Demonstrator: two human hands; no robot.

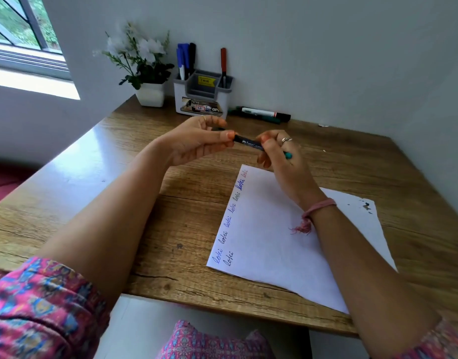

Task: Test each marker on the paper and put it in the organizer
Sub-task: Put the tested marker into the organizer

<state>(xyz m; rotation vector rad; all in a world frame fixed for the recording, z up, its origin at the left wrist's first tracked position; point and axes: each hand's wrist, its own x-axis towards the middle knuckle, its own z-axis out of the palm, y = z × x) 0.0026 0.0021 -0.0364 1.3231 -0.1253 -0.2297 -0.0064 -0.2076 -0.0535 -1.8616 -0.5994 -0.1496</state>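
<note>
Wooden desk [171,203], paper [274,242] on it. Both hands pinch one dark marker [250,144] (teal end): left hand [194,143] closed on one end, right hand [282,156] on the other.

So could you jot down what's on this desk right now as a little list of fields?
held: dark marker, gripped at both ends by left hand and right hand
paper: one word repeated along its left edge
organizer: blue, black and red markers standing inside
loose markers: lying right of organizer
plant: left of organizer

Head-worn view, angled forward and down, desk [171,203] close
</note>
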